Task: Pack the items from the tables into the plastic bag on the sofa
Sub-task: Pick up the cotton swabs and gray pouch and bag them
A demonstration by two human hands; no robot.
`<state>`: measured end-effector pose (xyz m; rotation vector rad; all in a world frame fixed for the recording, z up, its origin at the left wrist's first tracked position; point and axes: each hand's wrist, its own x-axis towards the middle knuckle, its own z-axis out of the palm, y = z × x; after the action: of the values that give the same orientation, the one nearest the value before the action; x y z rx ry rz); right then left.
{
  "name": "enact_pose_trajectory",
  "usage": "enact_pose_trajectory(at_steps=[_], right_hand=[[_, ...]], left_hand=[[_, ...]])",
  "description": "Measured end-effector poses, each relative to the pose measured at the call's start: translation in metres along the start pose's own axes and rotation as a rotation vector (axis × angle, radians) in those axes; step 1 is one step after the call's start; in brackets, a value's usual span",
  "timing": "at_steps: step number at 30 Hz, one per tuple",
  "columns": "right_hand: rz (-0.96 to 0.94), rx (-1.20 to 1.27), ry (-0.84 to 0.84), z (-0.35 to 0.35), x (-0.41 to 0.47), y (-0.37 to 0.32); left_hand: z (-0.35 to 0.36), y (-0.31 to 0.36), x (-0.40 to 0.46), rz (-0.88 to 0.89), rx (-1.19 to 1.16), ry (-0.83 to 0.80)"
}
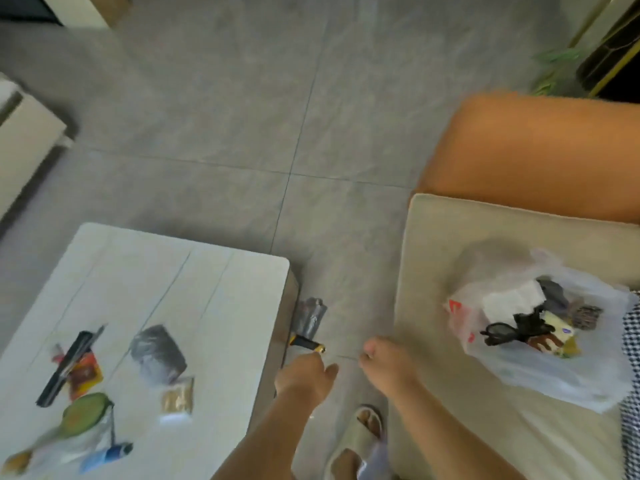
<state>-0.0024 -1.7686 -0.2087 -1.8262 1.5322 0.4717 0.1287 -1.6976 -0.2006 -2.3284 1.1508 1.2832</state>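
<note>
My left hand (304,374) is closed on the black-and-yellow handle of a tool (309,322) whose head is wrapped in grey plastic. It holds the tool over the floor, between the white table (221,306) and the sofa (436,244). My right hand (386,362) hovers beside it with loosely bent fingers and nothing in it. The translucent plastic bag (561,372) lies open on the cream sofa seat to the right. It holds white tissue, black glasses and several small packets.
On the table lie a black bar (67,365), a red packet (86,375), a grey wrapped roll (157,351), a small gold packet (177,396), a green round brush (85,412) and a blue tube (107,455). An orange cushion (540,150) sits behind the seat. My slippered feet (369,422) stand on grey tiles.
</note>
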Motion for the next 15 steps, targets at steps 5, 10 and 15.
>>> enact_pose_trajectory(at_steps=[5,10,15], right_hand=[[-0.128,-0.114,-0.036,0.047,-0.014,-0.083],[-0.273,-0.173,-0.104,0.098,-0.038,-0.163],[-0.413,-0.313,-0.16,0.145,-0.056,-0.226]], left_hand=[[-0.007,-0.094,-0.018,-0.124,-0.096,0.016],[-0.003,-0.193,-0.034,-0.235,-0.222,0.03],[0.008,-0.274,-0.053,-0.33,-0.351,0.047]])
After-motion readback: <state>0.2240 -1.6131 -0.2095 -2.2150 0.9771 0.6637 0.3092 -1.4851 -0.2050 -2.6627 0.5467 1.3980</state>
